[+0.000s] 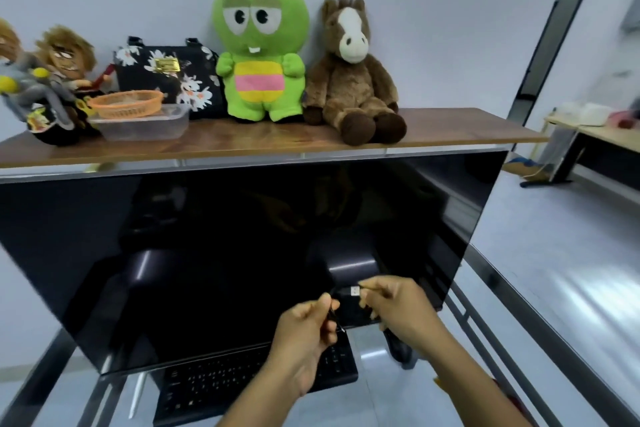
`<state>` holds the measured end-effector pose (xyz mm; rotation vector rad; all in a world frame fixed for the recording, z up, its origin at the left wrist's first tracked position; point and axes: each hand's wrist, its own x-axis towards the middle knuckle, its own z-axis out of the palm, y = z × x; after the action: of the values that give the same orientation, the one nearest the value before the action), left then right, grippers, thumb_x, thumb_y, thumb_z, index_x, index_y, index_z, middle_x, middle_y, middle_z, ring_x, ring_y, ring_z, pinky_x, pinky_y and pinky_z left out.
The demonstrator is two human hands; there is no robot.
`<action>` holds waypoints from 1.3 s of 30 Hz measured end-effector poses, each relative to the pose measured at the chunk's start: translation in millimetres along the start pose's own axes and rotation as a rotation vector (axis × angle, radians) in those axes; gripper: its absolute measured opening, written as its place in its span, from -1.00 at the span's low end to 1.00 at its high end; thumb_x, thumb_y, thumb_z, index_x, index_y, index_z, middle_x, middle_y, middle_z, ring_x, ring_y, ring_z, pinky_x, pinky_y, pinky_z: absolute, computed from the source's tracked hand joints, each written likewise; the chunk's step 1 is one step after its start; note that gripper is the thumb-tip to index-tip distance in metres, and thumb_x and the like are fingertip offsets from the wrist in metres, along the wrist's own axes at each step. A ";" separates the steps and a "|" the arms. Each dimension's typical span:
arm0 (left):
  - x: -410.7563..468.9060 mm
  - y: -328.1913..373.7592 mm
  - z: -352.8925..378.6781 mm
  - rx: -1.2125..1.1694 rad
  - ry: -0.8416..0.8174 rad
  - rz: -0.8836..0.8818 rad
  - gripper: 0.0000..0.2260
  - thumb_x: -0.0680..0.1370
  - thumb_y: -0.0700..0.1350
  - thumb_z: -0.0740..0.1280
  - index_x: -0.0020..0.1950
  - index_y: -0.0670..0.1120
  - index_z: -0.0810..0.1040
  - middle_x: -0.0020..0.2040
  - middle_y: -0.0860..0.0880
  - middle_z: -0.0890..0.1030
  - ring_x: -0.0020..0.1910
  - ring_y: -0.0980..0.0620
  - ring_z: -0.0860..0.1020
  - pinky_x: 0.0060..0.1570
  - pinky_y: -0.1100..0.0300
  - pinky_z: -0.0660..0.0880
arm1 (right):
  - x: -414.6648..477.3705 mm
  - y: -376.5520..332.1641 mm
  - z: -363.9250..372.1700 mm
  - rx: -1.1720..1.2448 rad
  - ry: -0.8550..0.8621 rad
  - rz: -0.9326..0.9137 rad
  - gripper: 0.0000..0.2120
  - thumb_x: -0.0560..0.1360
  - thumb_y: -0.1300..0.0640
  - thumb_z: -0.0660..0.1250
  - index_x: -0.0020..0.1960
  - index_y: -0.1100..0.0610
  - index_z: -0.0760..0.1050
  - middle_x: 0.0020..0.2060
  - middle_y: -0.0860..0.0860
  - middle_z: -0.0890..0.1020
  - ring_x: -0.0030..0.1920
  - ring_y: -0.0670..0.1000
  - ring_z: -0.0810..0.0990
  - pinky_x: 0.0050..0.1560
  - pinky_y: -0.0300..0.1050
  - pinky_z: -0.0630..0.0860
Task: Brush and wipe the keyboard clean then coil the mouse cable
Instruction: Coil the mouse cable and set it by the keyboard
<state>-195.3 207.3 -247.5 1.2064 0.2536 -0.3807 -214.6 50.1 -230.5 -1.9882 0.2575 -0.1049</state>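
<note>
- Here, your left hand (304,326) pinches the black mouse cable (334,315) above the keyboard (225,385).
- Your right hand (398,308) pinches its plug (355,290).
- On the shelf (277,139), an orange basket (128,107) rests in a clear tub (149,128).

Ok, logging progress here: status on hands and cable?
Left hand pinching mouse cable. Right hand pinching its plug end. Keyboard below, monitor close behind.
</note>
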 end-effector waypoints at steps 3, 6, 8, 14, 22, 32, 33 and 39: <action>24.9 -35.8 12.0 0.028 0.033 -0.059 -0.92 0.59 -0.30 0.30 0.00 -0.26 0.58 -0.27 -0.11 0.55 -0.39 0.06 0.46 -0.39 0.25 0.50 | 12.6 51.1 -4.2 0.146 0.004 0.196 -0.84 0.57 0.26 0.31 -0.08 0.13 0.66 -0.35 0.04 0.62 -0.38 -0.09 0.55 -0.31 -0.22 0.51; 56.7 -73.4 15.7 0.209 0.049 -0.081 -0.89 0.55 -0.36 0.32 0.03 -0.25 0.59 -0.29 -0.13 0.61 -0.34 0.01 0.55 -0.27 0.18 0.56 | 25.4 102.6 -3.1 0.231 0.022 0.361 -0.82 0.59 0.28 0.27 -0.12 0.21 0.62 -0.37 0.07 0.56 -0.38 -0.03 0.54 -0.27 -0.16 0.52; 71.0 -95.5 17.1 0.363 0.037 -0.083 -0.81 0.53 -0.39 0.27 0.00 -0.18 0.62 -0.23 -0.13 0.65 -0.26 -0.01 0.56 -0.20 0.17 0.54 | 33.0 129.5 2.0 0.250 0.054 0.435 -0.79 0.59 0.32 0.24 -0.16 0.24 0.58 -0.38 0.09 0.53 -0.39 -0.01 0.53 -0.32 -0.18 0.55; 103.7 -153.1 16.2 0.934 -0.077 0.028 -0.76 0.57 -0.21 0.19 0.13 -0.02 0.58 -0.23 -0.02 0.57 -0.27 0.01 0.51 -0.34 0.22 0.43 | 64.3 188.5 27.5 -0.011 0.118 0.421 -0.80 0.52 0.30 0.30 -0.25 0.11 0.54 -0.27 0.12 0.63 -0.26 0.11 0.62 -0.16 0.05 0.64; 112.1 -176.1 8.0 1.732 -0.323 0.196 -0.43 0.64 0.08 0.09 0.58 -0.08 0.00 0.60 0.05 -0.10 0.36 -0.06 0.18 0.35 0.04 0.17 | 65.6 226.7 49.4 -0.644 0.081 0.189 -0.77 0.62 0.08 0.19 0.01 0.23 0.52 -0.09 0.15 0.62 -0.02 0.13 0.58 -0.19 -0.18 0.29; 109.2 -202.6 5.1 2.016 -0.199 0.398 -0.32 0.59 0.20 0.17 0.54 -0.22 0.17 0.59 -0.18 -0.02 0.25 -0.16 0.35 0.12 -0.05 0.33 | 55.7 248.3 56.6 -0.782 0.002 0.003 -0.84 0.48 0.14 0.44 0.03 0.17 0.62 -0.04 0.12 0.59 -0.06 0.11 0.57 -0.18 -0.14 0.62; 107.8 -202.8 6.5 1.994 -0.197 0.427 -0.31 0.52 0.18 0.31 0.47 -0.25 0.32 0.55 -0.23 0.14 0.16 -0.19 0.42 0.01 -0.08 0.38 | 55.3 244.1 46.5 -0.726 0.060 -0.026 -0.81 0.52 0.14 0.37 0.11 0.18 0.60 0.02 0.15 0.58 -0.04 0.14 0.58 -0.12 -0.08 0.62; 84.2 -202.6 52.7 1.771 -0.341 0.542 -0.68 0.56 0.07 0.27 0.19 -0.10 0.54 0.12 -0.07 0.58 0.06 -0.08 0.52 0.00 0.06 0.45 | 29.2 242.4 -65.7 -0.580 0.292 0.182 -0.77 0.53 0.24 0.32 0.18 0.15 0.59 0.11 0.12 0.55 -0.02 0.13 0.61 0.00 -0.03 0.59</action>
<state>-203.6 83.4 -435.8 2.7761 -0.9243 -0.2679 -231.0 -111.8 -424.0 -2.5093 0.7221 -0.2238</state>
